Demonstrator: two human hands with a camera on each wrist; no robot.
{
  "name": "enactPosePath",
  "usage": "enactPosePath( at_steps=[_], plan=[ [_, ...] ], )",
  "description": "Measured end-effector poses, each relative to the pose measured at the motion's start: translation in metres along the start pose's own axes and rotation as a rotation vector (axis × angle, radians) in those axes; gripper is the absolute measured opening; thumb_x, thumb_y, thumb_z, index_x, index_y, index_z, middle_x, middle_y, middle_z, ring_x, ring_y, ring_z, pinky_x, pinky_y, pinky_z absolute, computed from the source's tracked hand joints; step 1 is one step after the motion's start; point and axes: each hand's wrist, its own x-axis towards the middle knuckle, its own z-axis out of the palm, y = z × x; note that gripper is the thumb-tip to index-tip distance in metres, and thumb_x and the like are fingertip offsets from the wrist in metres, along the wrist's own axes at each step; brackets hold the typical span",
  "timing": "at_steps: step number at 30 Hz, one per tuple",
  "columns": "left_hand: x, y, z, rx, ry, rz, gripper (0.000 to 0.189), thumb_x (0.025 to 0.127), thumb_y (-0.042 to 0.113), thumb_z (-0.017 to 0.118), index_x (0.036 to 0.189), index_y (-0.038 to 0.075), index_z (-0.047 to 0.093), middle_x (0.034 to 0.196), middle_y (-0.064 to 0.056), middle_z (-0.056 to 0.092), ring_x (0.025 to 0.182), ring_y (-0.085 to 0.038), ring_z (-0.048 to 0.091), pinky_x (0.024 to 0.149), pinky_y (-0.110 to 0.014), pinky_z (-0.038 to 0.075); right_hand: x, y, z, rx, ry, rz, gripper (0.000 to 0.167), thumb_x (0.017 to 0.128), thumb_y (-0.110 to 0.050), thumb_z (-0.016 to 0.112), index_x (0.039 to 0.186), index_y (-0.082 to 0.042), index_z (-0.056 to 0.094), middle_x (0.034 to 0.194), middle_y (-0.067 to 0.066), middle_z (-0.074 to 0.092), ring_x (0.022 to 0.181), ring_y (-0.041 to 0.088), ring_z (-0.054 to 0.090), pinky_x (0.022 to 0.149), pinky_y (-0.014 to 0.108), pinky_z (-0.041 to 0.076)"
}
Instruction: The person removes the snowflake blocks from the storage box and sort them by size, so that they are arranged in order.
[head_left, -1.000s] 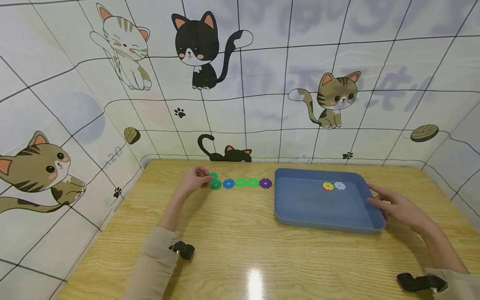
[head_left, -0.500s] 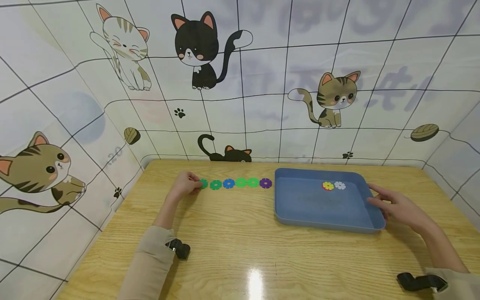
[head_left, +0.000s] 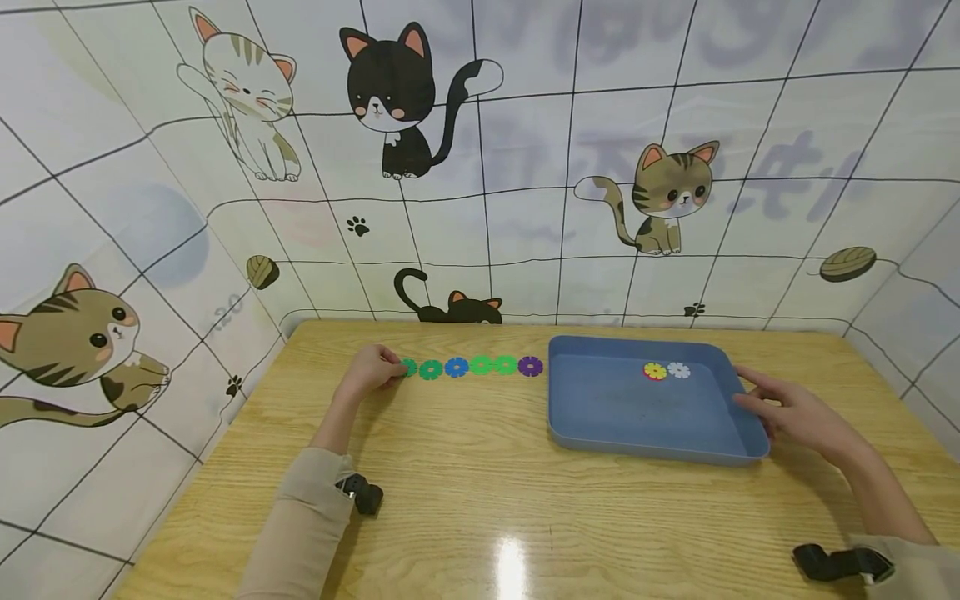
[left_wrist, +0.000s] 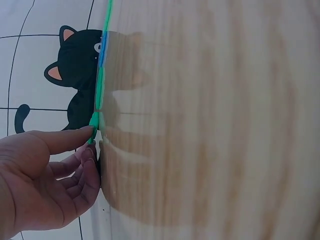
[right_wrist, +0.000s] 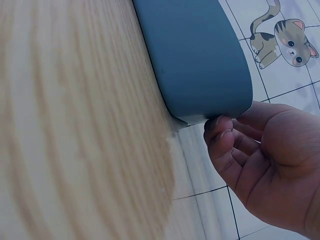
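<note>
At the left end of a row of plastic snowflake discs, my left hand (head_left: 371, 371) pinches a green snowflake disc (head_left: 408, 367) between thumb and fingertips, low at the table. The left wrist view shows the pinched green disc (left_wrist: 93, 122) edge-on. To its right lie another green disc (head_left: 431, 370), a blue disc (head_left: 457, 367), two joined light green discs (head_left: 493, 365) and a purple disc (head_left: 530, 367). On the right, my right hand (head_left: 798, 417) grips the right wall of a blue tray (head_left: 637, 450); the right wrist view has its fingertips against the tray's outside (right_wrist: 200, 75).
Inside the tray lie a yellow disc (head_left: 655, 372), with a red or pink edge showing beneath it, and a white disc (head_left: 678, 370). The wooden table (head_left: 465, 483) meets a cat-patterned wall covering (head_left: 525, 208) at the back. Both wrists wear black camera mounts.
My left hand has shifted left and down, bringing the green disc from above the other green one to the row's left end. The right hand and tray stay put.
</note>
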Motion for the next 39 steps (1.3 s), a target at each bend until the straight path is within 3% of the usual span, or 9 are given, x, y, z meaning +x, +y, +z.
enactPosePath(
  at_steps=[8, 16, 23, 29, 32, 36, 39],
  plan=[
    [-0.001, 0.0, -0.002, 0.029, -0.006, -0.008, 0.022, 0.092, 0.011, 0.072, 0.103, -0.005, 0.062, 0.082, -0.011, 0.065, 0.07, -0.017, 0.062, 0.062, -0.028, 0.05, 0.0, -0.003, 0.001, 0.001, 0.002, -0.002, 0.062, 0.108, -0.022, 0.051, 0.155, 0.008, 0.024, 0.09, 0.009, 0.057, 0.058, 0.021, 0.053, 0.054, 0.033, 0.046],
    [-0.005, 0.009, 0.0, 0.024, 0.022, 0.031, 0.026, 0.095, 0.016, 0.069, 0.111, -0.003, 0.063, 0.102, -0.017, 0.066, 0.078, -0.023, 0.064, 0.065, -0.028, 0.05, -0.001, -0.004, 0.0, -0.013, 0.003, 0.012, 0.063, 0.108, -0.022, 0.051, 0.156, 0.007, 0.023, 0.091, 0.009, 0.056, 0.058, 0.02, 0.051, 0.054, 0.032, 0.045],
    [-0.011, 0.031, 0.012, -0.03, 0.019, 0.174, 0.023, 0.095, 0.016, 0.068, 0.109, -0.001, 0.066, 0.1, -0.016, 0.068, 0.088, -0.026, 0.062, 0.068, -0.03, 0.048, -0.002, -0.002, 0.001, -0.021, 0.008, 0.009, 0.063, 0.108, -0.022, 0.051, 0.156, 0.007, 0.023, 0.089, 0.008, 0.056, 0.058, 0.02, 0.051, 0.054, 0.032, 0.043],
    [-0.019, 0.054, 0.031, -0.103, -0.023, 0.249, 0.021, 0.096, 0.02, 0.068, 0.109, 0.005, 0.066, 0.096, -0.007, 0.066, 0.089, -0.022, 0.06, 0.073, -0.033, 0.048, -0.003, -0.002, 0.001, -0.011, 0.025, 0.006, 0.063, 0.106, -0.023, 0.054, 0.155, 0.008, 0.026, 0.087, 0.007, 0.058, 0.057, 0.021, 0.053, 0.054, 0.032, 0.044],
    [-0.022, 0.066, 0.04, -0.152, -0.044, 0.301, 0.019, 0.096, 0.018, 0.069, 0.108, 0.004, 0.067, 0.092, -0.006, 0.065, 0.087, -0.023, 0.06, 0.071, -0.032, 0.046, -0.003, -0.002, 0.001, -0.008, 0.021, -0.009, 0.063, 0.106, -0.022, 0.054, 0.155, 0.007, 0.026, 0.088, 0.008, 0.057, 0.057, 0.021, 0.053, 0.053, 0.032, 0.044],
    [-0.029, 0.084, 0.052, -0.216, -0.102, 0.351, 0.019, 0.096, 0.014, 0.068, 0.11, 0.001, 0.066, 0.089, -0.007, 0.065, 0.089, -0.034, 0.061, 0.069, -0.029, 0.045, -0.003, -0.001, 0.0, 0.005, 0.018, -0.022, 0.062, 0.106, -0.021, 0.054, 0.155, 0.007, 0.026, 0.088, 0.009, 0.058, 0.056, 0.022, 0.053, 0.052, 0.033, 0.045],
    [-0.033, 0.097, 0.063, -0.223, -0.129, 0.378, 0.017, 0.097, 0.013, 0.068, 0.11, 0.0, 0.067, 0.087, -0.006, 0.064, 0.083, -0.03, 0.06, 0.067, -0.027, 0.044, -0.002, -0.002, -0.001, 0.012, 0.02, -0.017, 0.063, 0.106, -0.022, 0.055, 0.155, 0.007, 0.027, 0.087, 0.008, 0.058, 0.056, 0.022, 0.053, 0.052, 0.033, 0.046]
  ],
)
